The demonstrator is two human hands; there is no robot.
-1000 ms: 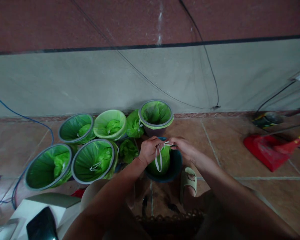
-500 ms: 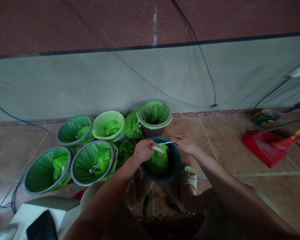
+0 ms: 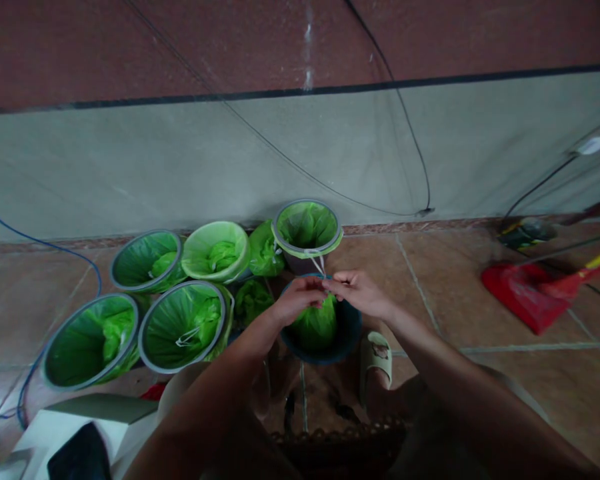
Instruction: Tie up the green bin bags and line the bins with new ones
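My left hand (image 3: 299, 299) and my right hand (image 3: 359, 293) meet above a dark blue bucket (image 3: 349, 341). Both are closed, fingertips together, on the white drawstring (image 3: 321, 265) of a green plastic bag (image 3: 312, 331). Loops of the string stick up beyond the fingers, towards the wall. The bag sits bunched inside the bucket, its gathered top just beneath my hands. Exactly how the string runs between the fingers is hidden. Right behind this bucket stands a grey-rimmed bin (image 3: 306, 252) with a green liner.
Several green-lined bins (image 3: 184, 367) stand to the left, with a knotted green bag (image 3: 266, 250) near the wall. A red dustpan (image 3: 523, 293) lies on the right. At lower left, a dark phone-like object (image 3: 80, 453) rests on a white box (image 3: 45, 433). Cables cross wall and floor.
My hands were apart with the drawstring stretched between them. Now they have come together over the bag, and the string's loops point up towards the wall.
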